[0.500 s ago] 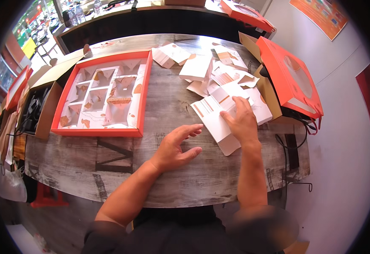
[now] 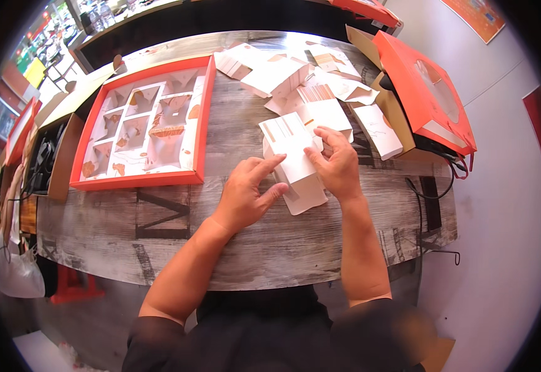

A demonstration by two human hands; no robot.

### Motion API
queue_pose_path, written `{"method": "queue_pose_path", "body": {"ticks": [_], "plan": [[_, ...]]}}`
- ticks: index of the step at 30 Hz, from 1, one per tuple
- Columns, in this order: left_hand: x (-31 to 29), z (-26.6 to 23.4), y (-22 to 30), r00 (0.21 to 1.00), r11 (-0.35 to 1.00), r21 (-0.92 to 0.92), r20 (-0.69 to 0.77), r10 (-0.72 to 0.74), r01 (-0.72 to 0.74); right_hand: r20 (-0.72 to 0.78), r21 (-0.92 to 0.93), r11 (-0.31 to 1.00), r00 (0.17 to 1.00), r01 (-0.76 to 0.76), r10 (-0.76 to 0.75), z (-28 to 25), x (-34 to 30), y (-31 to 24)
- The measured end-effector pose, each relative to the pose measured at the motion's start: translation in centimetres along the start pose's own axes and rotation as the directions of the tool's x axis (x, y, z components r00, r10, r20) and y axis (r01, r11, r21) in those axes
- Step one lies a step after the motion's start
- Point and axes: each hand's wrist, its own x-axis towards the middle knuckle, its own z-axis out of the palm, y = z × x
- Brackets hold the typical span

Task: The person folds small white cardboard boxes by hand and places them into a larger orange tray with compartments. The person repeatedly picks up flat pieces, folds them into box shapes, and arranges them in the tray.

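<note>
A white folded carton with brown stripes lies on the table in front of me, its end flap pointing toward me. My right hand is at its right edge, fingers bent and thumb against it. On the other side, my left hand reaches the carton's left edge with thumb and fingers apart; whether it presses on the carton is hard to see. Just behind lies another striped white carton, amid several loose ones. Left of my hands sits a red tray box with a white divider insert inside.
A red box with a round window leans at the right over an open brown cardboard box. A black cable hangs near the table's right edge. At the left stands a cardboard box holding black items.
The striped carton has come left, away from the pile, with my right hand. My left hand has moved slightly left and up to meet its edge. The whole view has shifted a little.
</note>
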Motion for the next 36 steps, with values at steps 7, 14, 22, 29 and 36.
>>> {"method": "queue_pose_path", "body": {"ticks": [7, 14, 22, 29, 36], "plan": [[0.1, -0.5, 0.0, 0.995, 0.984, 0.148, -0.014, 0.101, -0.098, -0.206, 0.139, 0.990, 0.977, -0.021, 0.050, -1.1, 0.5, 1.0], [0.5, -0.7, -0.6, 0.988, 0.982, 0.152, -0.089, 0.126, -0.112, -0.329, 0.486, 0.867, 0.942, 0.113, 0.062, -2.9, 0.7, 0.3], [0.7, -2.3, 0.4, 0.995, 0.642, -0.766, -0.075, -0.065, -0.016, -0.285, 0.504, 0.818, 0.947, 0.278, -0.146, 0.7, -2.4, -4.0], [1.3, -5.1, 0.4, 0.987, 0.489, -0.872, -0.061, -0.150, 0.020, 0.350, 0.891, 0.339, 0.933, -0.302, -0.088, 3.9, -5.2, -5.3], [0.7, -6.8, -1.1, 0.987, 0.613, -0.785, -0.151, -0.050, -0.090, 0.321, 0.872, 0.427, 0.938, -0.239, -0.130, 3.9, -4.4, -4.1]]}}
